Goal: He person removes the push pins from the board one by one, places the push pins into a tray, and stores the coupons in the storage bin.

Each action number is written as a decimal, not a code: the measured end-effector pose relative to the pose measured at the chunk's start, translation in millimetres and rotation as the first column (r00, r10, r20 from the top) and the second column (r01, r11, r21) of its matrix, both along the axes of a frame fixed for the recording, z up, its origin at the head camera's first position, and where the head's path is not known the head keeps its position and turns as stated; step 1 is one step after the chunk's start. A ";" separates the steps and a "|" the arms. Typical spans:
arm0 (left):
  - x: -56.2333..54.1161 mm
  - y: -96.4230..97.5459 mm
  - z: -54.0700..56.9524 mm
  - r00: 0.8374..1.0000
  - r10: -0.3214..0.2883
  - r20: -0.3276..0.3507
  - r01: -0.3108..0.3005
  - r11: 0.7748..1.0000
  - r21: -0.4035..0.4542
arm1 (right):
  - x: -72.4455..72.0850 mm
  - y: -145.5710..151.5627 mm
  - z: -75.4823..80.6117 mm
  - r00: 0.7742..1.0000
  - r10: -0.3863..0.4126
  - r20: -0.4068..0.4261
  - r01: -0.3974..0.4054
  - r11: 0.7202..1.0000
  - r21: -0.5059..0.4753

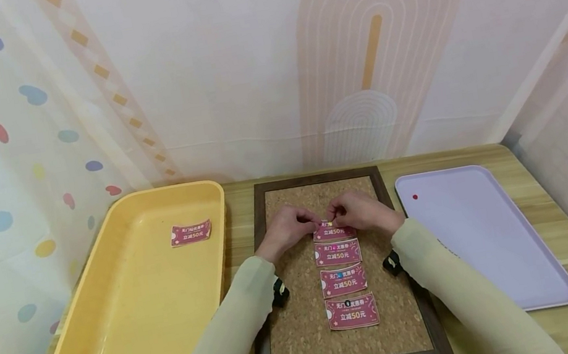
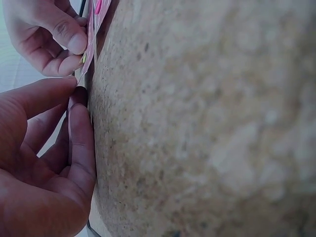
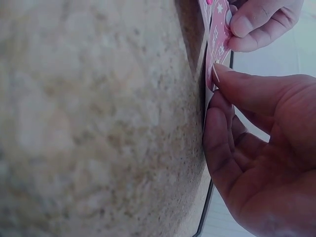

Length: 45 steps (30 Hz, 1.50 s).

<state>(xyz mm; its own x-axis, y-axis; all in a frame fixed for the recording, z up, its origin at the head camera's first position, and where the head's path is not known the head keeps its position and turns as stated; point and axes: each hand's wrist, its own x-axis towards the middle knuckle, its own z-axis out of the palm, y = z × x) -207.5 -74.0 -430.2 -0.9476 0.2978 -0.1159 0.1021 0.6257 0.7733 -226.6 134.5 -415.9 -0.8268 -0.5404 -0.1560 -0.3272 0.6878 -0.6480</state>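
Observation:
On the framed corkboard, a column of pink coupons runs up the middle. My left hand pinches the left edge of the topmost coupon. At that coupon's upper edge, my right hand pinches a small yellow push pin between thumb and finger. A thin pin shaft shows by the right thumb in the right wrist view, against the coupon. Below lie coupons with a pink pin, a blue pin and a black pin. Whether the yellow pin's tip is in the cork is hidden.
A yellow tray on the left holds one loose pink coupon. The lilac tray on the right has a red push pin near its far left corner. A patterned curtain hangs behind the wooden table.

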 end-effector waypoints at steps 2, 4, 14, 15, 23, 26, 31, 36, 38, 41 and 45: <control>0.3 -0.1 0.3 1.000 0.004 0.002 -0.004 1.000 -0.002 | 0.0 0.0 0.2 1.000 0.008 -0.010 -0.008 1.000 0.003; 0.5 -0.3 0.6 1.000 0.008 0.004 -0.008 1.000 -0.004 | 0.2 -0.2 0.2 1.000 0.011 -0.018 -0.010 1.000 0.010; 1.8 -0.5 1.4 1.000 0.010 0.011 -0.010 1.000 -0.002 | 1.1 -1.3 0.0 1.000 0.007 -0.020 -0.006 0.999 0.037; 2.0 -0.6 1.5 1.000 0.009 0.011 -0.009 1.000 -0.001 | 1.3 -1.2 0.1 1.000 0.008 -0.021 -0.007 0.999 0.039; 1.8 0.0 0.7 1.000 0.005 0.000 -0.005 1.000 -0.009 | 2.0 -0.2 0.6 1.000 0.009 -0.021 -0.008 1.000 0.029; 2.0 0.5 0.7 1.000 0.005 0.002 -0.005 1.000 -0.010 | 1.9 0.0 -0.3 1.000 0.002 -0.012 -0.002 1.000 0.029; 2.4 1.1 1.7 1.000 0.009 0.004 -0.009 1.000 -0.016 | 1.6 0.6 -0.3 1.000 0.000 -0.009 0.000 1.000 0.028; 2.5 1.5 2.6 1.000 0.010 0.003 -0.010 1.000 -0.019 | 1.8 0.9 0.2 1.000 0.009 -0.017 -0.008 1.000 0.023; 2.7 1.5 2.6 1.000 0.009 0.001 -0.009 1.000 -0.020 | 1.9 0.7 0.1 1.000 0.008 -0.018 -0.007 1.000 0.024; 3.0 1.5 2.4 1.000 0.009 0.000 -0.009 1.000 -0.020 | 1.7 0.6 0.0 1.000 0.009 -0.023 -0.008 1.000 0.026; 2.7 1.7 1.8 1.000 0.013 0.001 -0.013 1.000 -0.023 | 1.9 0.5 0.7 1.000 0.011 -0.027 -0.010 1.000 0.022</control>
<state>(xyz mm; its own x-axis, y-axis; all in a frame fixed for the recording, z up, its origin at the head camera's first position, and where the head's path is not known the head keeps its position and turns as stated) -204.8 -72.3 -428.5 -0.9513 0.2824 -0.1238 0.0927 0.6447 0.7588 -224.7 135.0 -415.1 -0.8253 -0.5457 -0.1452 -0.3518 0.6980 -0.6237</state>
